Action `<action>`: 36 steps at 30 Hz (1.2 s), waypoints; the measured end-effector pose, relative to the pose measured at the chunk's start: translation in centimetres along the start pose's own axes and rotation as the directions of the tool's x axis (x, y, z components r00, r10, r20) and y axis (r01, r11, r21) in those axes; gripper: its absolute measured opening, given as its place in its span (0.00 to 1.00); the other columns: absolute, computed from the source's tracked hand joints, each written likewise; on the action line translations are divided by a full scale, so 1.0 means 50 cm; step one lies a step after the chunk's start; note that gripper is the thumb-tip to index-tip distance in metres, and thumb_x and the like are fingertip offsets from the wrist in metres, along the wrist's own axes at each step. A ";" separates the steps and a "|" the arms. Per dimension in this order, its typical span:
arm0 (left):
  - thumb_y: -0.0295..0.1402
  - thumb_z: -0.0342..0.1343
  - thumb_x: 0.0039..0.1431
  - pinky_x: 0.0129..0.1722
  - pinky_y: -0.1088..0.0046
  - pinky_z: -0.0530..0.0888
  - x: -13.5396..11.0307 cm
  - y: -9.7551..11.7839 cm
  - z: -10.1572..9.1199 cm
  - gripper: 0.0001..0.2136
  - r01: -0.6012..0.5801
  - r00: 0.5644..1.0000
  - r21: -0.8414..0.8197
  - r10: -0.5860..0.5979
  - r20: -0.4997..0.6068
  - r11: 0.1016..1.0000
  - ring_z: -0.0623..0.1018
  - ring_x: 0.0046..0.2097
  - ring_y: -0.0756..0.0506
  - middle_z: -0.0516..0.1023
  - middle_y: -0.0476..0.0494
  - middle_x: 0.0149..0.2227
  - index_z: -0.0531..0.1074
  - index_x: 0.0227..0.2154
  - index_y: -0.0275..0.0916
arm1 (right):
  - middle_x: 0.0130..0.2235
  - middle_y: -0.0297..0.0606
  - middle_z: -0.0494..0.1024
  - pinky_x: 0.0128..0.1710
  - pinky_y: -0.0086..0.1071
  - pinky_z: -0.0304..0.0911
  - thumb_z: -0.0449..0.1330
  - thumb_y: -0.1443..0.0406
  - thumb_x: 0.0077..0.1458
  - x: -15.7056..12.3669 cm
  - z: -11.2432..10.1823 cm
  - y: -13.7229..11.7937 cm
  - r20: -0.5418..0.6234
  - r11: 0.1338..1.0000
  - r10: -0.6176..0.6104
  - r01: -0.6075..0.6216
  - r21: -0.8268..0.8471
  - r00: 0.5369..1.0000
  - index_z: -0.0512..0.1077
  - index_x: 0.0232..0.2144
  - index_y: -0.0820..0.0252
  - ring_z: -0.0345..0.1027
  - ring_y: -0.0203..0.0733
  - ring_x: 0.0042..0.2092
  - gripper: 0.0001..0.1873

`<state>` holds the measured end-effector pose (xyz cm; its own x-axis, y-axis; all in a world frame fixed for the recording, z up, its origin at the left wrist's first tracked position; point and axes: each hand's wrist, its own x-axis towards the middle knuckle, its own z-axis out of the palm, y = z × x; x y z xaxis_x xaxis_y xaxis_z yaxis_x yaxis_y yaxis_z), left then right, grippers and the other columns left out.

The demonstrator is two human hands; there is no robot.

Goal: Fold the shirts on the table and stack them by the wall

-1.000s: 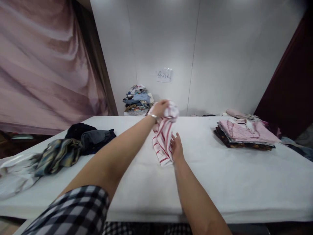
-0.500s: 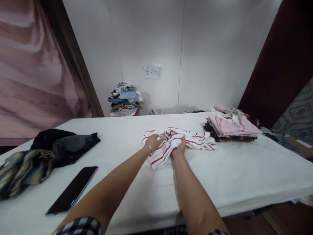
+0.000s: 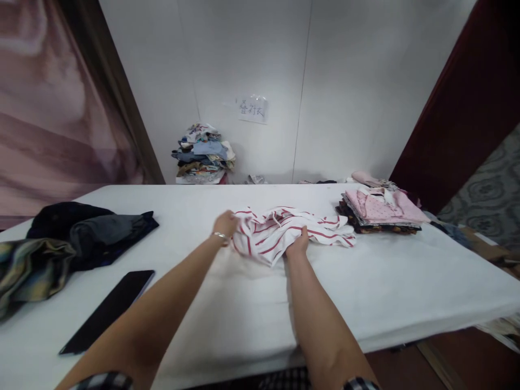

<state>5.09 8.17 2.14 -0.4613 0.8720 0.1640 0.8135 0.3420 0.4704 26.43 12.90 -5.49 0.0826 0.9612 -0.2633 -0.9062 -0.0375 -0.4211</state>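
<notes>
A white garment with red stripes [image 3: 284, 230] lies crumpled on the white table [image 3: 252, 303], a little beyond its middle. My left hand [image 3: 226, 223] grips the garment's left edge with fingers closed on the cloth; a bracelet sits at that wrist. My right hand [image 3: 298, 242] pinches the cloth near the garment's front middle. Both arms reach forward over the table.
A stack of folded clothes with a pink shirt on top [image 3: 379, 211] sits at the right. Dark and patterned loose clothes [image 3: 69, 238] lie at the left. A black phone [image 3: 108, 310] lies near the front left. Another clothes pile [image 3: 202, 154] stands by the wall.
One second ago my left hand held the striped garment bunched up in the air. It came down onto the table, the cloth spread out to the right, and my left hand moved to its left edge.
</notes>
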 end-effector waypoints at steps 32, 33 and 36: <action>0.39 0.46 0.59 0.42 0.65 0.71 0.063 0.102 0.029 0.15 -0.214 0.972 0.142 0.197 0.128 0.966 0.77 0.44 0.39 0.80 0.35 0.42 0.78 0.34 0.40 | 0.29 0.33 0.79 0.37 0.33 0.73 0.60 0.68 0.48 -0.028 0.000 0.027 -0.182 0.990 -0.007 -0.018 -0.137 0.983 0.71 0.36 0.60 0.76 0.41 0.37 0.10; 0.40 0.46 0.59 0.41 0.65 0.70 0.082 0.115 0.015 0.16 -0.208 0.976 0.132 0.196 0.096 0.969 0.77 0.44 0.38 0.79 0.36 0.43 0.78 0.34 0.40 | 0.29 0.34 0.79 0.36 0.34 0.73 0.60 0.67 0.48 -0.029 0.002 0.028 -0.171 0.989 -0.018 -0.008 -0.145 0.985 0.71 0.36 0.61 0.76 0.42 0.37 0.10; 0.40 0.45 0.59 0.39 0.67 0.70 0.131 0.148 -0.029 0.16 -0.173 0.984 0.087 0.175 -0.015 0.981 0.76 0.44 0.39 0.79 0.38 0.43 0.77 0.36 0.41 | 0.30 0.35 0.79 0.35 0.34 0.74 0.60 0.66 0.48 -0.030 0.005 0.032 -0.167 0.985 -0.057 0.028 -0.171 0.984 0.71 0.36 0.61 0.76 0.43 0.37 0.10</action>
<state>7.57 15.89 7.94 -0.3173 0.9130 0.2565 0.9087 0.2153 0.3577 24.77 11.49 -5.54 0.2017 0.9026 -0.3803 -0.8196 -0.0570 -0.5700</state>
